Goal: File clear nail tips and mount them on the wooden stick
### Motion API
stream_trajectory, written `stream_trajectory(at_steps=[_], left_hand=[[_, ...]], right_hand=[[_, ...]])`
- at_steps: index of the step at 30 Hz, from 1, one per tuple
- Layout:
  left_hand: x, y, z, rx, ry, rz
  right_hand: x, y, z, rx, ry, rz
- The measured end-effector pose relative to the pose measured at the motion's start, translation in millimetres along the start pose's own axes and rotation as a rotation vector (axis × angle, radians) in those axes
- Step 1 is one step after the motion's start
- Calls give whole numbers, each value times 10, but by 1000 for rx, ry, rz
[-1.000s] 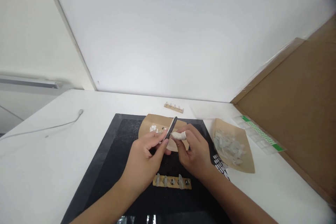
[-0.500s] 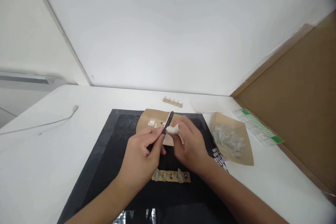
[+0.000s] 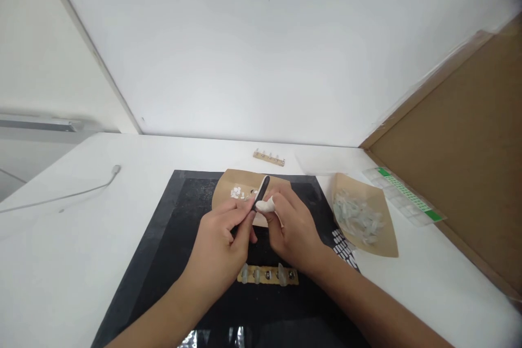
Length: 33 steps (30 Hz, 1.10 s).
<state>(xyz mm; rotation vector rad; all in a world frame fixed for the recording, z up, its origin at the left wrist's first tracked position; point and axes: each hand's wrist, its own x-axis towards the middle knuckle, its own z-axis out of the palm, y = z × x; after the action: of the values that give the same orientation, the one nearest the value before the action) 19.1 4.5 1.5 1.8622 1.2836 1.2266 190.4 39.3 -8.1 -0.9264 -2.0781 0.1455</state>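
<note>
My left hand (image 3: 222, 234) is closed, thumb and forefinger pinching the lower end of a narrow black stick with a pale edge, like a nail file (image 3: 262, 190). My right hand (image 3: 291, 223) is closed beside it. Its white-covered fingertip touches the stick's lower end, and anything between those fingers is hidden. Below the hands lies a tan strip (image 3: 263, 275) carrying several clear nail tips on small metal mounts. Behind them, small white pieces (image 3: 236, 192) rest on a sheet of brown paper (image 3: 224, 187).
A black mat (image 3: 163, 261) covers the table's middle. To the right are brown paper (image 3: 387, 239) heaped with clear nail tips (image 3: 359, 217), a sheet of white stickers (image 3: 342, 244) and a clear green-marked case (image 3: 408, 196). Another strip (image 3: 269, 158) lies behind; a cable (image 3: 93, 186) is left.
My right hand's white-covered fingertip has shifted slightly down and left along the black stick. My left hand keeps its pinch. The whole view has moved a little.
</note>
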Motion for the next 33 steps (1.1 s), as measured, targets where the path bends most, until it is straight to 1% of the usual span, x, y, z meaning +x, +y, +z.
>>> stream_trajectory(at_steps=[4, 7, 10, 14, 17, 20, 23, 24, 27, 31, 33], left_hand=[[-6, -4, -9, -11, -20, -37], [-21, -7, -11, -13, -32, -46], [-22, -2, -12, -9, -23, -47], [-11, -3, -20, -16, -20, -51], [-14, -11, -27, -14, -33, -63], [-22, -16, -26, -15, -47, -69], [-23, -3, -20, -17, -46, -56], [-21, 5, -20, -17, -45, -56], [-14, 29, -24, -23, -49, -71], [-7, 31, -29, -11, -45, -69], [-9, 19, -26, -2, -53, -69]], right_hand=[[8, -3, 0, -62, 57, 31], [4, 1, -7, -50, 9, 29], [-3, 1, -9, -62, 36, 47], [-3, 7, 2, -47, -1, 8], [9, 27, -4, -104, 48, 16], [24, 50, -29, -109, 1, 7], [33, 59, -56, -119, 39, 32], [34, 56, -62, -110, 46, 40], [33, 38, -70, -35, -5, 52], [38, 41, -64, -24, 29, 57], [44, 60, -66, -5, -22, 45]])
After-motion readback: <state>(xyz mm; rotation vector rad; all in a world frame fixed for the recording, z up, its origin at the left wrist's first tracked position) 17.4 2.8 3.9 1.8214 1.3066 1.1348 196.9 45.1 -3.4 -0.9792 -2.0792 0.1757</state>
